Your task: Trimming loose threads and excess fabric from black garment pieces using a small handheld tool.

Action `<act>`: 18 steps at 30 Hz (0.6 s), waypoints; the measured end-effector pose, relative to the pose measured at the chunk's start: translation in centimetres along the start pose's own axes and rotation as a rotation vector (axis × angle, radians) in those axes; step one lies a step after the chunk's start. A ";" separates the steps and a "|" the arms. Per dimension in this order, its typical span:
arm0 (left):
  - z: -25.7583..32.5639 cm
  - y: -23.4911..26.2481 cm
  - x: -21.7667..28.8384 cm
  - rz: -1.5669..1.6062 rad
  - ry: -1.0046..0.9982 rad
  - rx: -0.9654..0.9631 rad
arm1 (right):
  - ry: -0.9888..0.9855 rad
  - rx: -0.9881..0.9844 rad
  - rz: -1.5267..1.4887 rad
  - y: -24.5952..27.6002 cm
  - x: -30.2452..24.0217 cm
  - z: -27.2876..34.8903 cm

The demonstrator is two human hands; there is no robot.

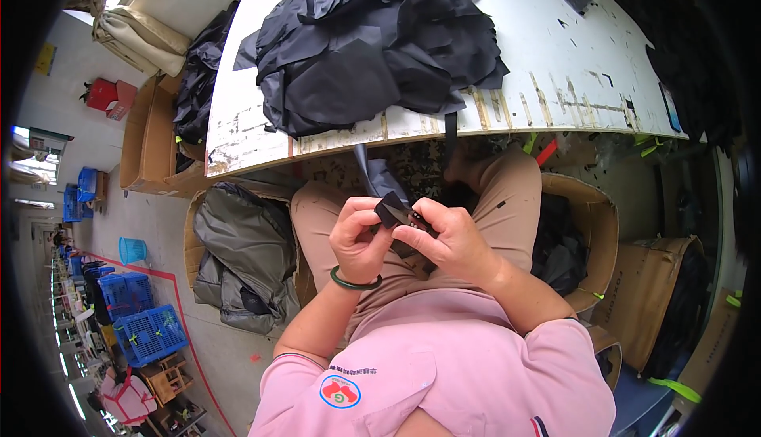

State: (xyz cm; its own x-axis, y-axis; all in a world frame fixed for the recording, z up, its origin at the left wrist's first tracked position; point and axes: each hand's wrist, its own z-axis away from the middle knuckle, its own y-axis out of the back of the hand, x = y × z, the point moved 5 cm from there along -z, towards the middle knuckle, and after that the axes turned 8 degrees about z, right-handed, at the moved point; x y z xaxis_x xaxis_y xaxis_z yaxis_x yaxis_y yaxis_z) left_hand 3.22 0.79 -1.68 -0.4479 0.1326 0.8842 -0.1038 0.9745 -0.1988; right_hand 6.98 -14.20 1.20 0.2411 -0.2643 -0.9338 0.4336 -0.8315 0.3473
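Above my lap, my left hand pinches a piece of black fabric between thumb and fingers. My right hand closes on the same piece from the other side, thumb stretched toward it. Part of what lies between the right fingers is dark and too small to make out. A longer dark strip of fabric hangs from the table edge down to just beyond my hands. On the white table ahead lies a large heap of black fabric pieces.
A box with grey-green fabric stands by my left leg. Right of my legs is a cardboard box with dark material. Another carton stands at the table's left end. Blue crates stand farther left on the floor.
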 end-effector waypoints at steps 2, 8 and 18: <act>0.1 0.1 -0.1 -0.014 -0.001 -0.031 | -0.020 -0.015 0.002 0.1 0.0 0.0; -0.2 0.2 0.1 0.008 0.054 -0.112 | -0.089 -0.037 -0.037 0.4 0.5 0.2; -2.2 0.5 -0.1 0.397 0.478 -0.299 | -0.148 -0.302 -0.082 3.3 0.3 -0.6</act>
State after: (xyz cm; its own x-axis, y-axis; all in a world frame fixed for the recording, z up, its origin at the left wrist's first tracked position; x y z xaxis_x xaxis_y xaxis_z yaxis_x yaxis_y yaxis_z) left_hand 5.14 1.64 -0.99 0.0463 0.4883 0.8714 0.2671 0.8345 -0.4819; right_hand 8.95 -16.74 2.15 0.0757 -0.2896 -0.9541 0.6894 -0.6762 0.2599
